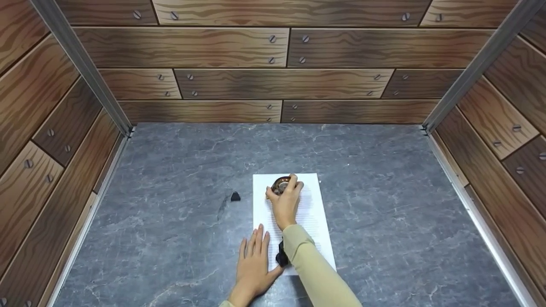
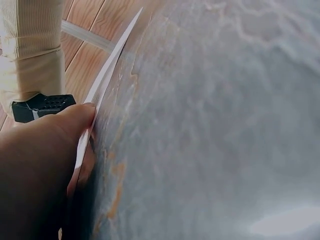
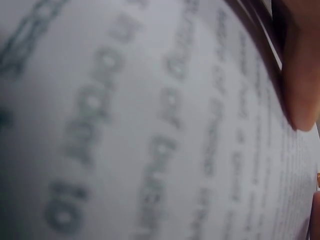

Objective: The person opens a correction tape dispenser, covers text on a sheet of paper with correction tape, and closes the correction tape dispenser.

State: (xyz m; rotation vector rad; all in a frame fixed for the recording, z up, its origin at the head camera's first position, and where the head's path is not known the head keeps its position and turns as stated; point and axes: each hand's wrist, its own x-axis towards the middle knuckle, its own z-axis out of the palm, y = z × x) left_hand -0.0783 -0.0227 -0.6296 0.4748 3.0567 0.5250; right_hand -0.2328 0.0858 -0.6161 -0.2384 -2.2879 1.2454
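Note:
My right hand grips a round brown glass dish near the top of a printed sheet of paper. Thumb and fingers curl round its rim, partly covering it. In the right wrist view, blurred print fills the paper, with a finger at the right edge. My left hand lies with fingers straight along the sheet's lower left edge, its thumb reaching to the bottom edge. The left wrist view shows the thumb against the paper's edge, which stands slightly off the table there.
A small black triangular object lies on the grey marbled table, left of the sheet. A black wrist camera hangs under the right sleeve. Wood-patterned walls enclose the table at the back and both sides.

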